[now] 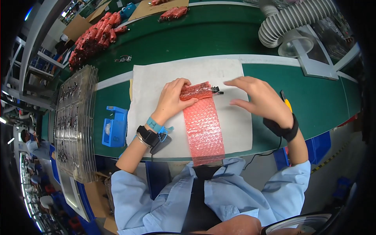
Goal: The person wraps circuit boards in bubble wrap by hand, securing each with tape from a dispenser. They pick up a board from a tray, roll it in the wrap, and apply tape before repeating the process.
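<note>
Two hands work above the white sheet (238, 131): the left hand (171, 100) is closed over the left end of the roll (197, 91), fingers bent across its top and thumb along its near edge, while the right hand (259, 97) is raised to the right of it, thumb and fingers spread wide and holding nothing. The roll is the far end of a pink bubble wrap (203, 129) strip, with black parts (216, 91) jutting from its right end. The strip's flat length runs toward the person and past the tabletop's front edge. Room for sideways movement shows between the right hand and the roll, over white sheet, and farther right over the green tabletop (323, 103). A yellow-handled knife (288, 105) lies just beyond the right wrist; the blue dispenser (113, 138) sits left of the left forearm, near clear trays (74, 121). Across a pale strip lies another green surface (188, 39), carrying pink bundles (96, 37) at far left; a ribbed hose (295, 24) hangs at far right.
</note>
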Available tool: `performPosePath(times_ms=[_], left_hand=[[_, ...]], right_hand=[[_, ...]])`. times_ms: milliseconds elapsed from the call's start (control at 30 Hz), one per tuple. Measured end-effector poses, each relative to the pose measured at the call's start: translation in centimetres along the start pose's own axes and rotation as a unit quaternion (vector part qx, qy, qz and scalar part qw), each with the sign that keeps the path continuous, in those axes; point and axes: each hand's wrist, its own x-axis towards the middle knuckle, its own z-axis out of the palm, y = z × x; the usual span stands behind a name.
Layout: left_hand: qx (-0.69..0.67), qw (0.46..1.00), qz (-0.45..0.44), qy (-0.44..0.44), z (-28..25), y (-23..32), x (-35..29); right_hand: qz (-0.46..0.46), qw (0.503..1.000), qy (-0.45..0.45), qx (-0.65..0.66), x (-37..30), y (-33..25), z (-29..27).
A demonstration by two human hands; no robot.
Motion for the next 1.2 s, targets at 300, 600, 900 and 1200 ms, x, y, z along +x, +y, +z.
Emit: performPosePath(times_ms=[300, 600, 900, 1200], left_hand=[[0.029, 0.999, -0.031, 0.005, 0.2, 0.2, -0.4], [-0.004, 0.999, -0.04, 0.03, 0.0, 0.0, -0.6], [-0.067, 0.995, -0.072, 0.01, -6.0, -2.4, -4.1], [-0.064, 0.989, -0.132, 0.001, -8.6, -3.2, -7.1]], right_hand=[[0.078, 0.974, -0.119, 0.179, 5.7, 3.8, 5.3], [-0.095, 0.977, 0.036, 0.186, 6.7, 0.8, 6.9], [-0.048, 0.988, -0.024, 0.144, 7.2, 0.5, 7.4], [-0.015, 0.991, -0.036, 0.13, 7.6, -0.3, 7.1]])
